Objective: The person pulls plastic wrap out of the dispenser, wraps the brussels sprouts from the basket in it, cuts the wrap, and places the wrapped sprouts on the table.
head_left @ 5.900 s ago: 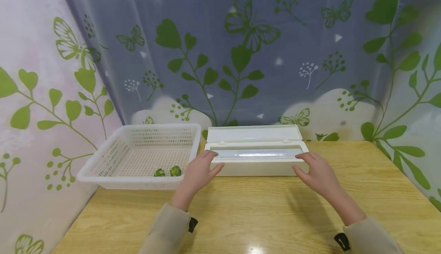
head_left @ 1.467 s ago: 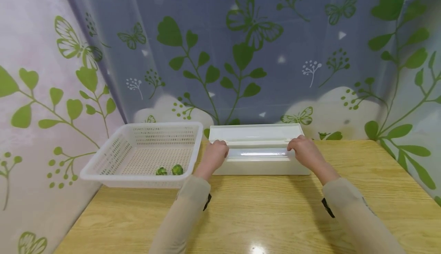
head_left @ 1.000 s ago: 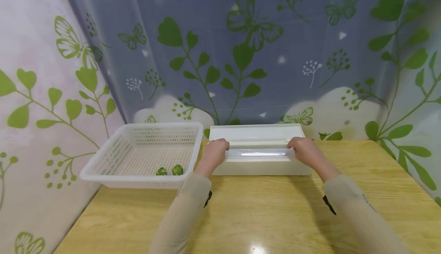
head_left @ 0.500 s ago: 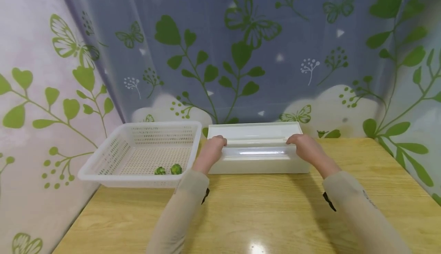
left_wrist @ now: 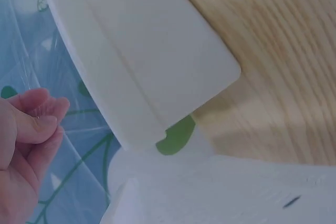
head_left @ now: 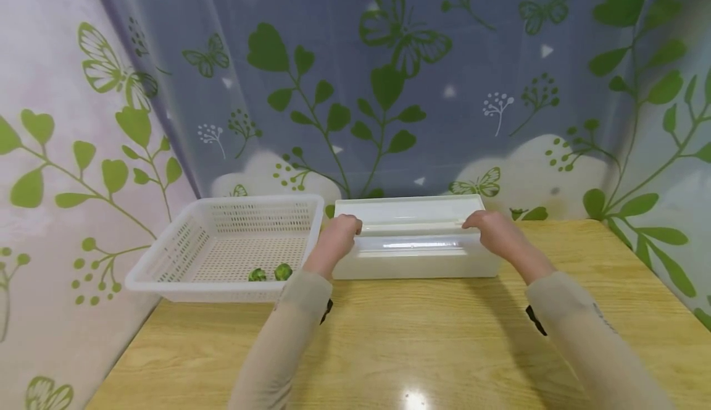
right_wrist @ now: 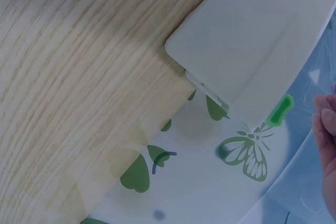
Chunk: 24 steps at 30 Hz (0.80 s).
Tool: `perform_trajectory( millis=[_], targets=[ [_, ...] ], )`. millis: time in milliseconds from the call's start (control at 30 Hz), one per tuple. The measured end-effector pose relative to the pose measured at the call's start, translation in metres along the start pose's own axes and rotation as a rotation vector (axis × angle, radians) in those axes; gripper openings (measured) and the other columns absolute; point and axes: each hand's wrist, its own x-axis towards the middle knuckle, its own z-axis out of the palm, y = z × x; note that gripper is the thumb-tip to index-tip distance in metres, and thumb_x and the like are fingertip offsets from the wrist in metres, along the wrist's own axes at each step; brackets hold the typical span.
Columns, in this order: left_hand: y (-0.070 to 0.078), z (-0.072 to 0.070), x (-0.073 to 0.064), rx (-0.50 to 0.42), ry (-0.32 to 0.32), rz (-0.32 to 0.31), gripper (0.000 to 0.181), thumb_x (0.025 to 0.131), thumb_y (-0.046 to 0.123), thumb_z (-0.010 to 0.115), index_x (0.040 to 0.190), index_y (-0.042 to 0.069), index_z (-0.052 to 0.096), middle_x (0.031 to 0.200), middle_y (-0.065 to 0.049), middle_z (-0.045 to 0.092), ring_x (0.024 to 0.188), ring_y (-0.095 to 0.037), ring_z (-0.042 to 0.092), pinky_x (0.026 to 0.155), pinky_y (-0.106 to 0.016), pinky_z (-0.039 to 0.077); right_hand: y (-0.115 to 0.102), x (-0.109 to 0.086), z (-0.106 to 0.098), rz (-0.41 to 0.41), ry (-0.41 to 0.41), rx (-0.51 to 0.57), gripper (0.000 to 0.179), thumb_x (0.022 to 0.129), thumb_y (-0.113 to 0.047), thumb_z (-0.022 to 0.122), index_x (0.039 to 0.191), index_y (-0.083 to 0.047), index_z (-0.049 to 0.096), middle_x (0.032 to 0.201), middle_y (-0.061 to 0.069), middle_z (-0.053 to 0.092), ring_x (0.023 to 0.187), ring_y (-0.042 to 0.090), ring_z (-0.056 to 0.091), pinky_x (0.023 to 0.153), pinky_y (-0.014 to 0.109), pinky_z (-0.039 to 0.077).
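A long white cling film dispenser (head_left: 416, 266) lies on the table with its lid (head_left: 408, 206) tipped back and a shiny roll (head_left: 411, 245) inside. Over its left end, my left hand (head_left: 336, 241) pinches clear film; the left wrist view shows the film (left_wrist: 86, 130) stretching from thumb and fingers toward the box. My right hand (head_left: 494, 234) is over the other end, fingers curled and thumb against them. In the right wrist view, that hand (right_wrist: 328, 145) is partly cut off, and a sheet of clear film spans beside it.
Left of the dispenser stands a white perforated basket (head_left: 222, 287) holding two small green round vegetables (head_left: 283, 271) like Brussels sprouts. A green tab (right_wrist: 280, 110) sits on the dispenser's end. Behind the wooden table (head_left: 411, 336) hangs a patterned curtain (head_left: 444, 120).
Earliest, both hands had spread fingers at the box's ends. Later they curled at the roll. Over the last second they have risen slightly and drawn a little apart.
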Motion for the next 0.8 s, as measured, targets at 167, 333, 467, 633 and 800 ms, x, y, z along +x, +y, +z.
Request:
perform_trajectory(
  millis=[167, 333, 467, 633, 800],
  targets=[
    [-0.001, -0.006, -0.002, 0.022, -0.001, 0.004, 0.043, 0.064, -0.023, 0.044, 0.058, 0.014, 0.024, 0.057, 0.002, 0.024, 0.053, -0.011, 0.020, 0.049, -0.024, 0.018, -0.002, -0.002, -0.007, -0.045, 0.025, -0.007, 0.034, 0.068, 0.026, 0.048, 0.088, 0.004, 0.065, 0.093, 0.019, 0.061, 0.083, 0.034, 0.057, 0.069, 0.038, 0.048],
    [0.003, -0.011, -0.006, 0.085, -0.050, 0.000, 0.040, 0.072, -0.018, 0.048, 0.054, 0.013, 0.031, 0.054, 0.002, 0.033, 0.051, -0.012, 0.026, 0.046, -0.023, 0.026, -0.004, -0.007, -0.011, -0.071, 0.047, -0.022, 0.033, 0.067, 0.026, 0.048, 0.084, 0.004, 0.066, 0.093, 0.018, 0.062, 0.082, 0.033, 0.058, 0.065, 0.036, 0.049],
    [0.005, -0.013, -0.007, 0.130, -0.082, -0.010, 0.031, 0.075, -0.015, 0.050, 0.057, 0.010, 0.046, 0.057, 0.000, 0.046, 0.051, -0.012, 0.034, 0.046, -0.023, 0.035, -0.006, -0.009, -0.014, -0.075, 0.036, -0.040, 0.034, 0.067, 0.026, 0.047, 0.086, 0.004, 0.066, 0.094, 0.019, 0.061, 0.086, 0.034, 0.058, 0.067, 0.036, 0.049],
    [0.004, -0.021, -0.007, 0.150, -0.034, 0.006, 0.032, 0.073, -0.016, 0.051, 0.055, 0.010, 0.046, 0.054, 0.002, 0.044, 0.050, -0.011, 0.032, 0.044, -0.023, 0.033, -0.009, -0.007, -0.021, -0.068, 0.041, -0.074, 0.033, 0.068, 0.026, 0.046, 0.085, 0.005, 0.067, 0.096, 0.019, 0.061, 0.088, 0.035, 0.057, 0.068, 0.037, 0.049],
    [0.003, -0.030, -0.007, 0.112, 0.003, 0.046, 0.031, 0.071, -0.017, 0.051, 0.054, 0.009, 0.049, 0.055, 0.000, 0.049, 0.051, -0.011, 0.035, 0.046, -0.024, 0.035, -0.010, -0.006, -0.028, -0.058, 0.026, -0.081, 0.036, 0.067, 0.026, 0.044, 0.087, 0.006, 0.066, 0.097, 0.020, 0.061, 0.090, 0.035, 0.057, 0.070, 0.038, 0.049]
  ],
)
